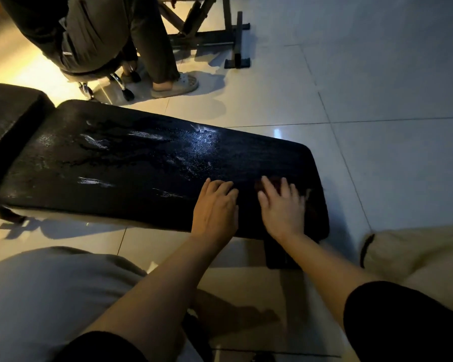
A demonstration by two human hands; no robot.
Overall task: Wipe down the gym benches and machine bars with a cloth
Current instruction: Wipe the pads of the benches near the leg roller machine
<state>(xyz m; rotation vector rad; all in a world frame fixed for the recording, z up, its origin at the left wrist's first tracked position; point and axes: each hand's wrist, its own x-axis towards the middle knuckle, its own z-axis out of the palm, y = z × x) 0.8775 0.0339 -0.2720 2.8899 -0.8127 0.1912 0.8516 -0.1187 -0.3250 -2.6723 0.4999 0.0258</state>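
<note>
A black padded gym bench (131, 163) lies low across the middle of the view, its surface wet and streaked. My left hand (216, 209) rests flat on the pad near its right end, fingers straight. My right hand (283, 207) presses flat on a dark reddish cloth (311, 205), which shows only at the fingertips and along the hand's right side. The cloth lies on the right end of the pad; most of it is hidden under my hand and blurred.
A second black pad (8, 118) adjoins the bench at the left. Behind it a person sits on a wheeled stool (107, 79), one sandalled foot (175, 86) on the tile floor. A metal machine frame (236, 45) stands at the back. My knees fill the lower corners.
</note>
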